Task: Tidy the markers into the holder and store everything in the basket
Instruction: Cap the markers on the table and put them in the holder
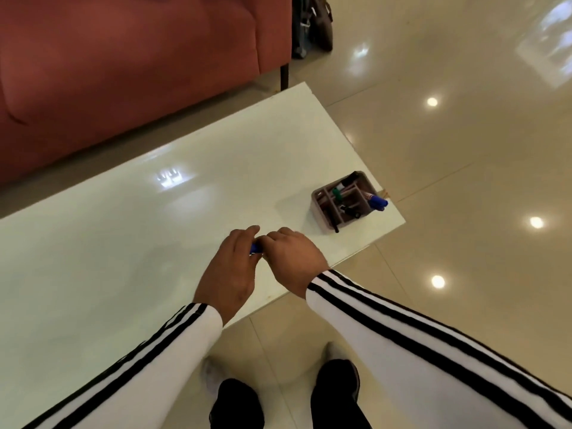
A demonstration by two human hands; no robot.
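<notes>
Both my hands meet over the near edge of the white table [123,236]. Between them is a blue marker [255,248], mostly hidden by the fingers. My left hand [229,274] and my right hand [292,258] each close on one end of it. A pinkish-grey marker holder [318,209] with several compartments stands near the table's right corner, beyond my right hand. It holds a green marker [337,193], black markers [349,210] and a blue marker [378,202] leaning over its right side. No basket is in view.
A red sofa [123,63] stands behind the table, with a dark bag [312,23] at its right end. Glossy beige floor tiles [464,150] surround the table. My legs and feet [284,397] are just below the near table edge.
</notes>
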